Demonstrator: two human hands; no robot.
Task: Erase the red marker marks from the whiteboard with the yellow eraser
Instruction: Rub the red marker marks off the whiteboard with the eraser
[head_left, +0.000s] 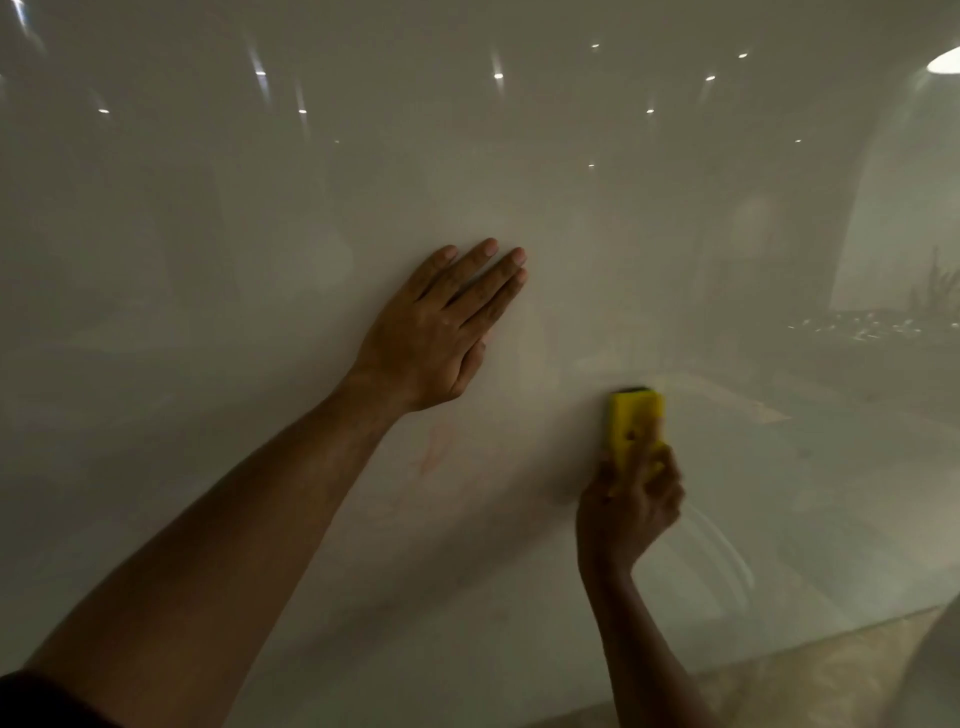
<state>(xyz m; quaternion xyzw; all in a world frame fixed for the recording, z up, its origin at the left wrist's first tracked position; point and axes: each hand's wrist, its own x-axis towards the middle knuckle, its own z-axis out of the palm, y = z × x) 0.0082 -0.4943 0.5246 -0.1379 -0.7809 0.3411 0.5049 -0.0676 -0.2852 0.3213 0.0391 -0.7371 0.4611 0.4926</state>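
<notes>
Whiteboard: glossy pale surface filling nearly the whole head view, carrying reflections of small ceiling lights along its upper part and a larger bright patch at its upper right corner. Lower edge visible at the lower right, running diagonally, with a tan, mottled surface below it.

Left hand: open, palm laid flat against the whiteboard near its centre, fingers held together and pointing up and to the right. Bare forearm extends from the lower left corner of the view; a dark sleeve edge shows at that corner.

Right hand: closed around the lower part of the yellow eraser, fingers wrapped on its front face, thumb on its left side. Blurred. Wrist and forearm rise from the bottom edge of the view.

Yellow eraser: upright block, held against the whiteboard to the lower right of the left hand and well apart from it. A dark strip shows at its top end. Upper half clear of the fingers.

Red marker marks: one faint, smeared reddish-pink streak on the whiteboard just below the left wrist, between the two arms, to the left of the eraser. Pale curved wipe streaks lie to the right of the right hand.
</notes>
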